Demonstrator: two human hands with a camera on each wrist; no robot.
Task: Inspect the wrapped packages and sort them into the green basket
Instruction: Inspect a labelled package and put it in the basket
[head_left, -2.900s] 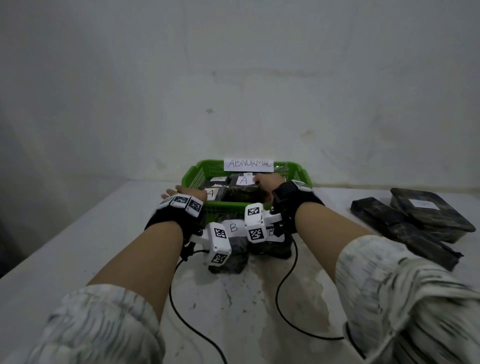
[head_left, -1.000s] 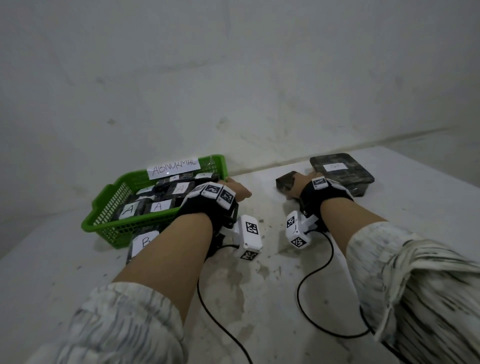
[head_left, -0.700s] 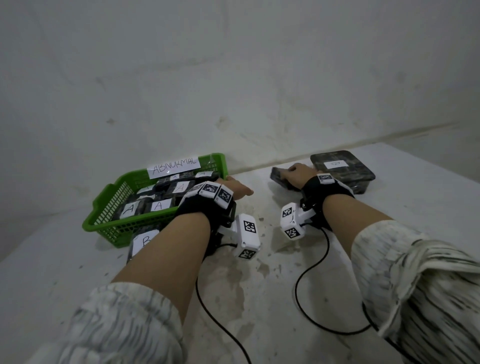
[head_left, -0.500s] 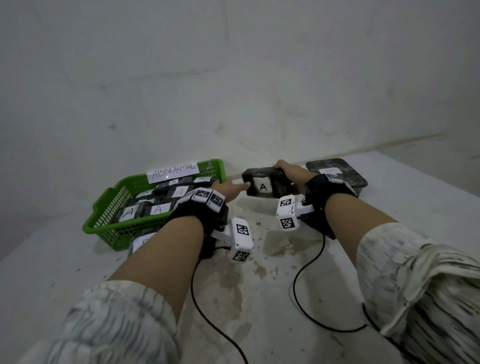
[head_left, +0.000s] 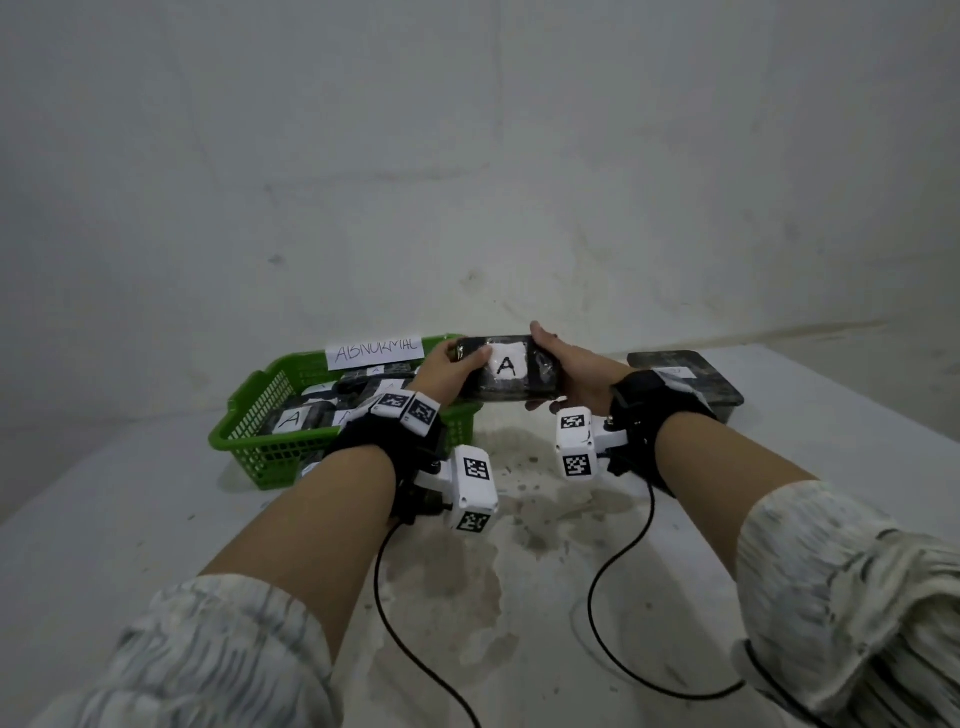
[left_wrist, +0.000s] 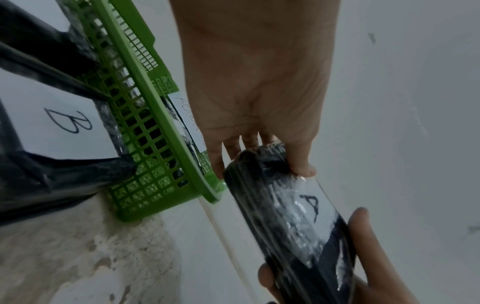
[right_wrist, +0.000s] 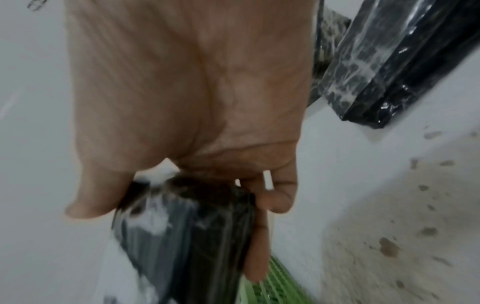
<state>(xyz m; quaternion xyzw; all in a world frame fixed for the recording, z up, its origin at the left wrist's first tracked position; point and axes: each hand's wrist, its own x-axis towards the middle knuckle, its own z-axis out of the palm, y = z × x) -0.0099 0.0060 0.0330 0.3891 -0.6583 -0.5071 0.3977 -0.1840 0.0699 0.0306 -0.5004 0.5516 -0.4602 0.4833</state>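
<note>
One package (head_left: 506, 375) marked A is up off the table now, held between the left hand (head_left: 448, 370) and right hand (head_left: 570, 368), each gripping an end – half a second ago only the right held it. It hangs beside the basket (head_left: 249, 435). The left wrist view alone shows a B package (left_wrist: 52, 131) against the basket's outside wall.

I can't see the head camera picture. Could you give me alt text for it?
Two hands, left hand and right hand, hold a black wrapped package labelled A up by its ends, above a white table. To the left a green basket marked ABNORMAL holds more such packages.
</note>
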